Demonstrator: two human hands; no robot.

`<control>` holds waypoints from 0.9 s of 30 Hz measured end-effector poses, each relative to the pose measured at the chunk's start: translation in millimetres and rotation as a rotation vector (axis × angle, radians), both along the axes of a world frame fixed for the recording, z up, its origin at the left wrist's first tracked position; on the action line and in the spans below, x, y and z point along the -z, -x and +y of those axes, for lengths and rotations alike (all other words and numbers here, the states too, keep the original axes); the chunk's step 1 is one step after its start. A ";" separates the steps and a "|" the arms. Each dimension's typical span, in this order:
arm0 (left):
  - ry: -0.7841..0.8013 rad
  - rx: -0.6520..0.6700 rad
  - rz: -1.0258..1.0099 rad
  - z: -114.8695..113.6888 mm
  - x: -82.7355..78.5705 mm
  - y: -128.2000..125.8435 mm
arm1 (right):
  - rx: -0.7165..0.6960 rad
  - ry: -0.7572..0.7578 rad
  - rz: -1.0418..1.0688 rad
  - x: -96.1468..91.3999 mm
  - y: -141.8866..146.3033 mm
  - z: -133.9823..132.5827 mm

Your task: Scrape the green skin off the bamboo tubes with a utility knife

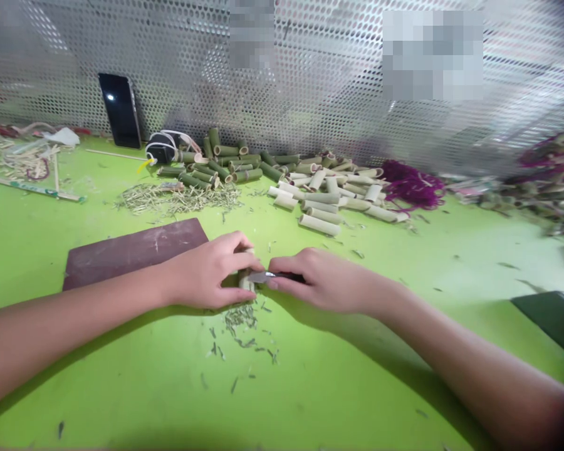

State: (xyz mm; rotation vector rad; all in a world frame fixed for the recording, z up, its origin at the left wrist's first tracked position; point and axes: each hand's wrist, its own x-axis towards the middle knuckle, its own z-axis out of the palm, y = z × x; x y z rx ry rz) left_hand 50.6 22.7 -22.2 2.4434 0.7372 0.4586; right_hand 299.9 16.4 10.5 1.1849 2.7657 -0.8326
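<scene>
So the short pale bamboo piece (245, 282) is down on the desk (145, 376), roughly mid-view, standing about lengthwise to the person. The left hand (216, 269) has it — thumb at the near end, the other fingers (241, 260) over the far part, spread only about as wide as the piece itself. The right hand (319, 279) is wrapped snugly round the dark handle of a small knife (259, 277), fingers curled in with no real gap, and the blade points left, right up at the piece. Can't tell if the edge is actually biting in.

Just below there's a little heap of green shavings (240, 318), with stray bits scattered about. A brown board (136, 250) lies flat behind the left forearm, its near edge partly covered by it.

The desk is bright lime green. Further back you've got a spread of thin slivers (178, 197), a pile of green tubes (247, 175), a bunch of paler tubes (319, 223) and a tangle of purple string (418, 186). A phone (121, 111) leans upright against the perforated metal panel (310, 81) — next to it, a black box (161, 152) with a white cable.
</scene>
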 end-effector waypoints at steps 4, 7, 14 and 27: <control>0.044 -0.042 -0.007 1.2 1.6 2.5 | 0.020 -0.069 -0.029 1.6 -1.3 -2.6; 0.041 -0.061 -0.031 1.1 2.2 3.1 | 0.101 -0.223 -0.120 5.4 3.5 -4.3; -0.061 -0.055 -0.027 -2.6 -2.6 -0.1 | 0.082 -0.429 -0.114 11.3 14.5 -8.4; 0.054 -0.116 0.015 0.5 -4.7 -1.7 | 0.083 -0.381 -0.060 11.1 19.2 -10.3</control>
